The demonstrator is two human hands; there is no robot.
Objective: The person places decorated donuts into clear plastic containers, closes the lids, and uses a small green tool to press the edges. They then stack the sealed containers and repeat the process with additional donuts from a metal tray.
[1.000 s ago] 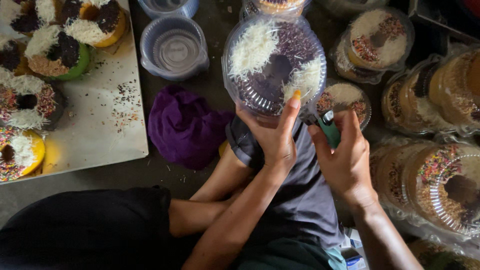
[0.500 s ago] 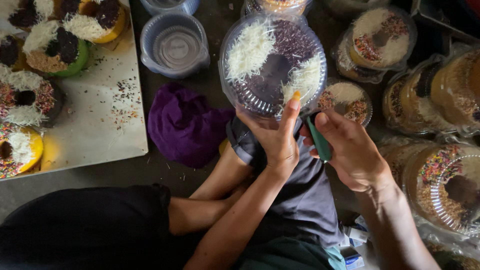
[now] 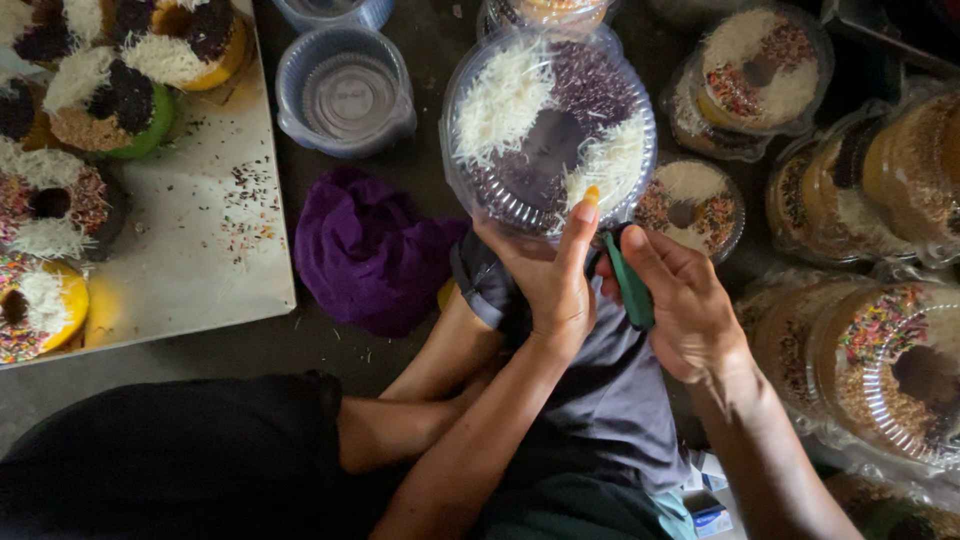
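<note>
The left hand (image 3: pixel 545 285) should keep gripping the near rim of the clear lidded cake container (image 3: pixel 548 125), centre far, holding it level while the right hand (image 3: pixel 680 300), closed around a green tool (image 3: pixel 630 290), works that edge.

We see a dark floor (image 3: pixel 330 350) as the carrying surface. On it lie a pale board (image 3: pixel 215 230) at left, a crumpled purple cloth (image 3: pixel 365 250) just beside the board, two empty clear tubs (image 3: pixel 345 95) above the cloth, and lidded clear containers (image 3: pixel 880 360) clustered at right.
</note>
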